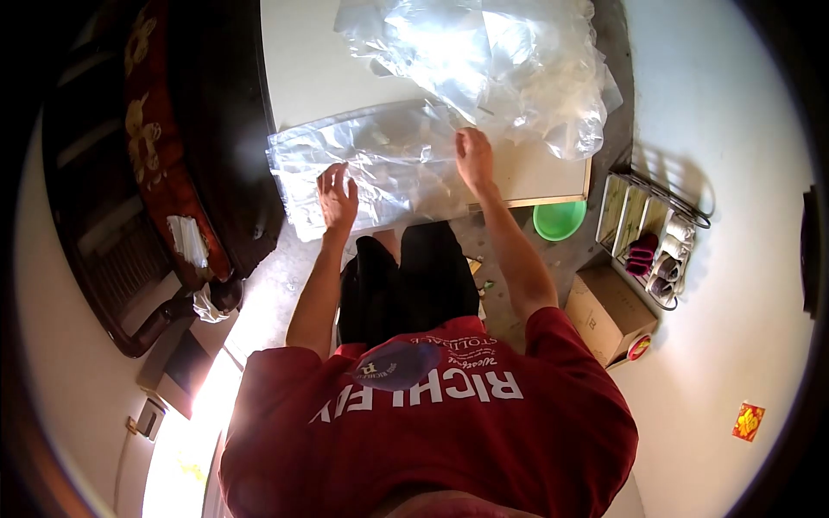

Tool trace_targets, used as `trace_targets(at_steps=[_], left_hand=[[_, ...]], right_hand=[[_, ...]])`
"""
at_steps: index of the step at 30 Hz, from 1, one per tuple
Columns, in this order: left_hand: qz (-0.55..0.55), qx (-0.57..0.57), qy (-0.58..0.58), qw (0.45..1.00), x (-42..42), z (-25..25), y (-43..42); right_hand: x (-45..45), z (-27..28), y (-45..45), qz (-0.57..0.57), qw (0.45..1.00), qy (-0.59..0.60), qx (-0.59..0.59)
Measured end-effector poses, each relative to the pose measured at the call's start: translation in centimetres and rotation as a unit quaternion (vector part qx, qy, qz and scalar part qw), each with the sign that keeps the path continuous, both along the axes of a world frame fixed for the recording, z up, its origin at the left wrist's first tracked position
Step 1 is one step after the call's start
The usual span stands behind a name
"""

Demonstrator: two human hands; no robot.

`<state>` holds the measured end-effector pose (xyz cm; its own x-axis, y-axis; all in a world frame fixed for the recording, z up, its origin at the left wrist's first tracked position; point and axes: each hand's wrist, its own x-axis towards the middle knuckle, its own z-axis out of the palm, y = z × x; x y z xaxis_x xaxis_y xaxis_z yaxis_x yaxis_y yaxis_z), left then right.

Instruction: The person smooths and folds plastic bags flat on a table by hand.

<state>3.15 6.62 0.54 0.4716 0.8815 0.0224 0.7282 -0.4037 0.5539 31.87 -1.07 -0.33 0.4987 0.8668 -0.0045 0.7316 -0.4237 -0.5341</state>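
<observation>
A stack of clear plastic bags [389, 177] lies flat along the near edge of the table, its front part hanging over that edge. My left hand [338, 197] rests on the left half of the stack, thumb and fingers apart. At the right end of the stack is my right hand [474, 158], its fingers curled together at the plastic's edge. What sits under those fingertips is partly hidden. Beyond it, a large crumpled heap of clear plastic [518, 69] covers the far right of the table and shines in the light.
The pale table [302, 52] has a wooden edge. A dark wooden bench [147, 147] stands at left. On the right are a green basin [559, 219], a shoe rack [648, 229] and a cardboard box [604, 315] by the wall.
</observation>
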Motion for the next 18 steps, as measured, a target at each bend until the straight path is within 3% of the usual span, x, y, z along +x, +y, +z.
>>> trace_targets(at_steps=[2, 4, 6, 8, 10, 11, 14, 15, 17, 18], left_hand=[[0.035, -0.027, -0.010, 0.999, 0.0, -0.4, 1.6], [0.035, -0.014, 0.017, 0.999, 0.7, 0.3, 3.0], [0.041, -0.090, 0.088, 0.991, 0.7, -0.2, 3.8], [0.041, -0.099, 0.092, 0.990, 0.5, -0.7, 4.0], [0.011, -0.089, 0.104, 0.990, 0.3, -1.2, 3.9], [0.001, -0.117, 0.118, 0.986, 0.2, -1.4, 4.0], [0.021, -0.148, 0.112, 0.983, 0.5, -0.9, 3.7], [-0.009, -0.097, 0.112, 0.989, 0.4, -1.0, 3.7], [-0.003, -0.062, 0.108, 0.992, 0.4, -1.3, 3.1], [0.005, -0.027, 0.106, 0.994, 0.6, -1.1, 2.6]], right_hand=[[-1.8, 0.4, 1.4, 0.047, 0.995, 0.083, 0.029], [-2.6, 0.8, 3.5, 0.068, 0.995, 0.071, 0.025], [-2.6, 2.1, 5.3, -0.004, 0.990, 0.069, -0.121], [-2.1, 1.0, 5.5, -0.014, 0.993, 0.050, -0.108], [-1.4, 0.2, 5.6, 0.048, 0.995, -0.082, -0.017], [-1.0, -0.2, 5.8, 0.048, 0.994, 0.000, -0.098], [-1.0, 0.1, 4.9, 0.051, 0.990, 0.019, -0.127], [-1.2, 0.7, 4.2, 0.048, 0.990, 0.018, -0.129], [-1.8, 1.7, 2.9, 0.065, 0.998, -0.020, 0.013], [-2.2, 1.9, 2.2, 0.063, 0.998, -0.020, 0.011]])
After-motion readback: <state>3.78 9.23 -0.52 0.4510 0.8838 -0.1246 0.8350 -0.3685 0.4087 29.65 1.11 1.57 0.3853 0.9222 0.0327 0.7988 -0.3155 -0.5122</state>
